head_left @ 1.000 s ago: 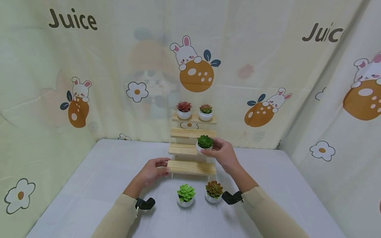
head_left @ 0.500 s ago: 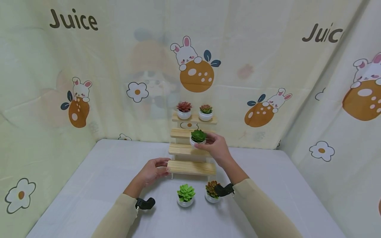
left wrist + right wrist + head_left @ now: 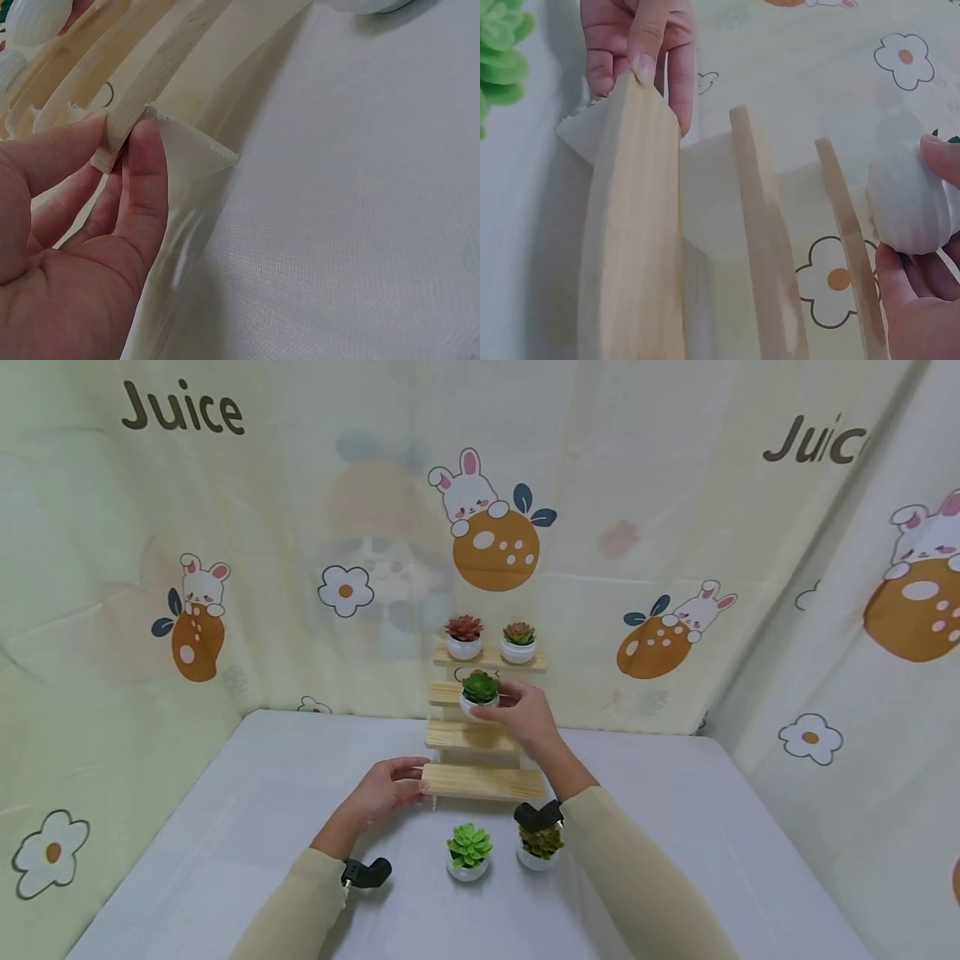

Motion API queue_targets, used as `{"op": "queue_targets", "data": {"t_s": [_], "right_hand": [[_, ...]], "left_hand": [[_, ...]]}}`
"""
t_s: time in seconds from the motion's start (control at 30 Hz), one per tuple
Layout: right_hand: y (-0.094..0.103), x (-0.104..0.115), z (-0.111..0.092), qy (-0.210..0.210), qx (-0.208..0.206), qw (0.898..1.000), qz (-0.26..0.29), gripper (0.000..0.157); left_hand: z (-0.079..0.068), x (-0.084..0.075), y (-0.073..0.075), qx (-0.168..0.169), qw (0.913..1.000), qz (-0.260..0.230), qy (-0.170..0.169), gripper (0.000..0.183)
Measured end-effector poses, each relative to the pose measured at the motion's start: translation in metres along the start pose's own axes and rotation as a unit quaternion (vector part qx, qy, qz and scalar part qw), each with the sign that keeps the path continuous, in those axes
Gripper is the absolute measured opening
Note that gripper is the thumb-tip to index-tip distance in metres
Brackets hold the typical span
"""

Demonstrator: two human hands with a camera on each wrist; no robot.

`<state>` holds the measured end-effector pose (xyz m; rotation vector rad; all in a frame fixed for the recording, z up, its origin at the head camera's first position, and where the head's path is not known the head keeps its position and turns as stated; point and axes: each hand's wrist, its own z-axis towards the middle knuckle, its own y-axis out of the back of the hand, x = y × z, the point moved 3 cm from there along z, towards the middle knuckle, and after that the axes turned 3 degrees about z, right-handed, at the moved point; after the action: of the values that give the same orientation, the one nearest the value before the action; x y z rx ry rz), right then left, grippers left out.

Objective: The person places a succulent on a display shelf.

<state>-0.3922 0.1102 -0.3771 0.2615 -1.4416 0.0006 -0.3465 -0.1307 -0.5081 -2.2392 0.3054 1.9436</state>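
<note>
In the head view, a four-step wooden display stand (image 3: 483, 782) stands on the table. My left hand (image 3: 387, 792) pinches the left end of its lowest step; the left wrist view shows thumb and fingers on that wooden board (image 3: 161, 75). My right hand (image 3: 527, 718) holds a dark green potted succulent (image 3: 480, 687) by its white pot, which overlaps the second step from the top. In the right wrist view the ribbed white pot (image 3: 907, 206) sits between thumb and fingers, close to a narrow step edge. Most of the plant's leaves are out of that view.
On the top step stand a red succulent (image 3: 464, 637) and a green-red succulent (image 3: 518, 642). In front of the stand, a light green succulent (image 3: 468, 852) and a brownish succulent (image 3: 537, 847) rest on the table, the latter partly covered by the right wrist camera (image 3: 538, 816). A printed curtain (image 3: 390, 527) hangs behind.
My right hand has carried the dark green succulent up and to the left, from beside the third step to the second from the top. The left hand has stayed in place.
</note>
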Motion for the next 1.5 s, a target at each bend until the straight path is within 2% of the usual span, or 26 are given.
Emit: {"op": "queue_targets", "data": {"t_s": [0.27, 0.5, 0.73, 1.23, 1.5], "right_hand": [[-0.004, 0.005, 0.015, 0.013, -0.005, 1.000, -0.018, 0.055], [-0.013, 0.002, 0.029, -0.010, -0.024, 0.999, -0.040, 0.062], [-0.016, 0.001, 0.037, -0.015, -0.036, 0.998, -0.046, 0.060], [-0.022, -0.004, 0.046, 0.010, -0.060, 0.996, -0.066, 0.058], [-0.024, -0.002, 0.041, 0.024, -0.079, 0.993, -0.090, 0.056]], "left_hand": [[0.002, 0.001, -0.001, 0.006, 1.0000, 0.002, 0.001, 0.052], [0.000, 0.000, 0.000, 0.003, 1.0000, -0.002, 0.000, 0.052], [-0.001, 0.000, 0.000, 0.003, 1.0000, -0.008, 0.000, 0.053], [0.000, -0.001, 0.001, 0.000, 1.0000, -0.007, 0.005, 0.053], [0.001, 0.001, 0.001, -0.001, 1.0000, -0.005, 0.007, 0.052]]}}
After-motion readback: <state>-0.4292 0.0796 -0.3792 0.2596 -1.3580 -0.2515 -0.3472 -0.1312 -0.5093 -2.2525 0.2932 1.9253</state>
